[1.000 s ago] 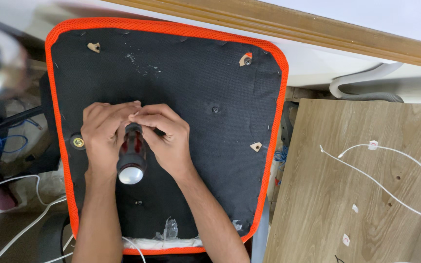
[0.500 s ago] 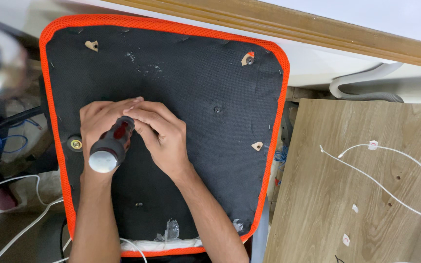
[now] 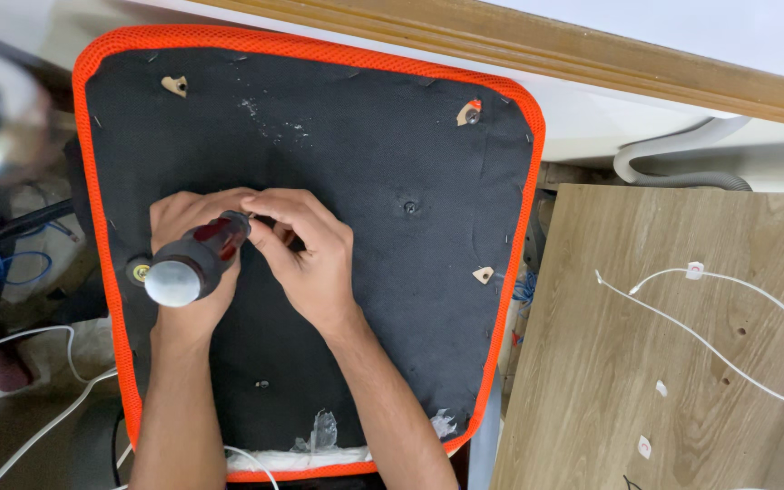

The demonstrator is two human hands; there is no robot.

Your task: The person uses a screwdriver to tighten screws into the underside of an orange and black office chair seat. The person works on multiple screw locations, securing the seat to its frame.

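Both hands work on the biggest thing in view, an upturned seat pad (image 3: pixel 392 118) of black cloth with an orange mesh edge, which fills the middle. Right of it lies a wooden board (image 3: pixel 682 381) with white cables (image 3: pixel 710 340) clipped across it. The left hand (image 3: pixel 194 272) is wrapped around a black-handled screwdriver (image 3: pixel 194 261), tilted, its tip down on the cloth. The right hand (image 3: pixel 310 259) has its fingertips pinched together at that tip.
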